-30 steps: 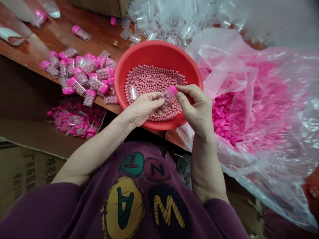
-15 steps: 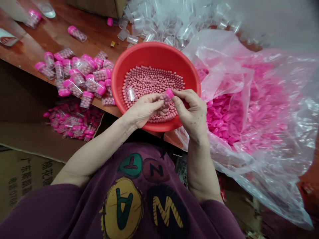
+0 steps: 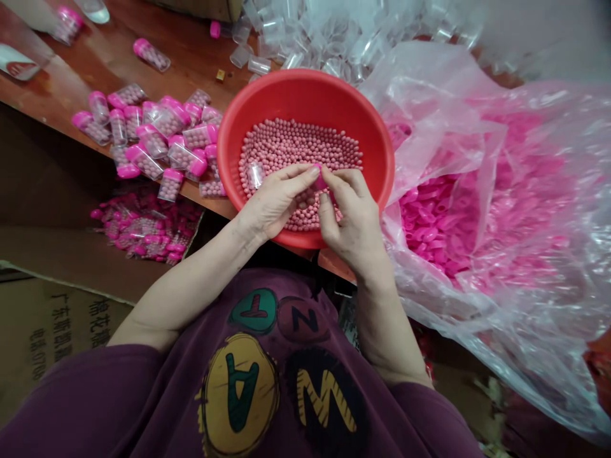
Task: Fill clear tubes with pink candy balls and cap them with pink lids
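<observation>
Over a red basin (image 3: 305, 83) of small pink beads (image 3: 300, 143), my two hands meet at a small bottle with a pink cap (image 3: 319, 180). My left hand (image 3: 281, 197) is closed around the bottle, its body mostly hidden by the fingers, the thumb up by the cap. The fingers of my right hand (image 3: 351, 213) are bent against the cap from the right side. A clear open bottle (image 3: 255, 175) lies on the beads just left of my left hand.
Filled pink-capped bottles (image 3: 157, 130) are heaped left of the basin on the brown table (image 3: 191, 57). Below stands a cardboard box (image 3: 62, 248) with more filled bottles (image 3: 153, 226). Empty clear bottles (image 3: 305, 38) lie behind the basin; a plastic bag (image 3: 515, 318) of pink caps (image 3: 432, 222) lies right.
My right hand has shifted left and closer to my left hand, its fingers now bent at the cap. The capped bottle is more hidden and more upright. The whole view has shifted slightly.
</observation>
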Motion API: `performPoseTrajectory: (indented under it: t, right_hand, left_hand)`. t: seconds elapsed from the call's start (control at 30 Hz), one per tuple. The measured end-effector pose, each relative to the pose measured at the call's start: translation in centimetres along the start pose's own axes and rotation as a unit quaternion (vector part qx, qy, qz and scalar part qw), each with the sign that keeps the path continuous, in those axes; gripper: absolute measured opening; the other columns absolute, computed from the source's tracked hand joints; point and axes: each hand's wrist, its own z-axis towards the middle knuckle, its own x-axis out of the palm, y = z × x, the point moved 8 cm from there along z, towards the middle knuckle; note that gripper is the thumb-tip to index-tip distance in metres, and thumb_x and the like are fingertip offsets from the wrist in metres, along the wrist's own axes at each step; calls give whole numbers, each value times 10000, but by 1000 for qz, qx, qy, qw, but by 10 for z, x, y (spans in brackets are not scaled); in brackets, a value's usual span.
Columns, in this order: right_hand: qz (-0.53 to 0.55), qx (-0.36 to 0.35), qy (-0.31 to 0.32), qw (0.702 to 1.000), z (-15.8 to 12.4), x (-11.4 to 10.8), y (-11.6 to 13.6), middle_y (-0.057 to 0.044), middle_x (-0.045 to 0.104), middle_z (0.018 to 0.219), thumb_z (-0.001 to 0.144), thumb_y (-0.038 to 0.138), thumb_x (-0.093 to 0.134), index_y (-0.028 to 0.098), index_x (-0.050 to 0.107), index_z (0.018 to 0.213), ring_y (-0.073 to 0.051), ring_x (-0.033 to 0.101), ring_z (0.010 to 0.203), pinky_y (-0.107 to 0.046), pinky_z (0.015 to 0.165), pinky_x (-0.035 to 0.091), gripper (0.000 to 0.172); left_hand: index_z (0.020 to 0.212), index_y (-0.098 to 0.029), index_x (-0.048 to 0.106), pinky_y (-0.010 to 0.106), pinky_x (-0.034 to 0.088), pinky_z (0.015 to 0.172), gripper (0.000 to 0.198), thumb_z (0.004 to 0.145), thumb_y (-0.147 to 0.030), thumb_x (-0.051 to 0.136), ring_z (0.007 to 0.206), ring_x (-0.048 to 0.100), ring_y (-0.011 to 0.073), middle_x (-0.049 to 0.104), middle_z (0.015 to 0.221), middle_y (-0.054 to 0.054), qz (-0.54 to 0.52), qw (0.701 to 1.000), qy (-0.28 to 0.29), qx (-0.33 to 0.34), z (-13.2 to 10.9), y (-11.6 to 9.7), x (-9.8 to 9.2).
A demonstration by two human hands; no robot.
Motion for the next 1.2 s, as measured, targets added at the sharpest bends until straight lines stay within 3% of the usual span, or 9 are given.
performPoseTrajectory:
  t: [0.2,0.3,0.4,0.47,0.53,0.7,0.83,1.03,1.2]
  right_hand:
    - [130,77,-85,985,-4,-16,-38,-79,740,1288,1061,467,699,406,601,1505,-275,733,1086,-489,1005,681,459]
    - [83,68,-59,992,-7,-8,-35,-74,749,1286,1059,482,702,348,646,1467,-278,740,1145,-535,1091,661,433]
    - [-3,41,-16,999,-10,7,-24,-131,697,1478,968,469,812,291,581,1585,-356,669,1388,-637,1228,577,682]
    - [-40,37,-17,998,-10,14,-23,-169,639,1585,889,446,883,280,465,1682,-421,600,1491,-709,1258,536,911]
    - [-67,41,-19,997,-9,21,-27,-187,599,1641,860,385,888,278,362,1736,-452,560,1540,-743,1276,509,1027]
    - [-108,38,29,993,-5,30,-40,-235,584,1649,876,268,770,151,329,1733,-428,572,1558,-689,1322,486,970]
    - [-116,17,34,993,-5,23,-41,-225,643,1592,855,298,782,148,402,1691,-412,627,1504,-660,1301,522,931]
    - [-123,-34,24,992,-4,23,-26,-212,659,1589,908,310,747,169,392,1674,-386,663,1473,-636,1258,566,856]
    - [-144,-38,18,989,0,28,-22,-227,665,1569,959,325,677,163,388,1666,-397,677,1445,-657,1226,576,781]
  left_hand:
    - [990,-189,797,242,564,815,162,957,-326,875,852,704,128,788,931,18,21,1000,-9,14,-3,-2,0]
    - [986,-180,815,225,547,819,90,971,-265,840,862,685,116,796,983,25,43,998,2,35,-5,0,6]
    - [1010,-161,820,216,550,828,63,1001,-191,765,887,684,119,808,1032,43,54,998,10,30,-6,2,10]
    - [1043,-161,819,215,559,839,115,1030,-170,705,900,690,122,812,1055,45,63,998,14,24,-7,3,12]
    - [1098,-164,813,217,571,872,175,1056,-147,644,935,704,126,812,1085,43,77,996,22,30,-8,2,14]
    - [1190,-157,776,224,582,877,207,1067,-117,614,909,697,114,804,1092,43,113,991,40,58,-7,1,16]
    - [1190,-167,761,236,584,771,174,1055,-156,652,809,679,114,796,1044,43,136,988,50,63,-5,7,16]
    - [1295,-186,714,283,633,889,319,1013,-92,599,968,751,157,791,1095,47,217,959,-11,183,-15,-3,10]
    - [1334,-214,591,258,630,799,323,1035,-93,583,947,765,140,776,1159,57,184,970,-27,153,-13,2,3]
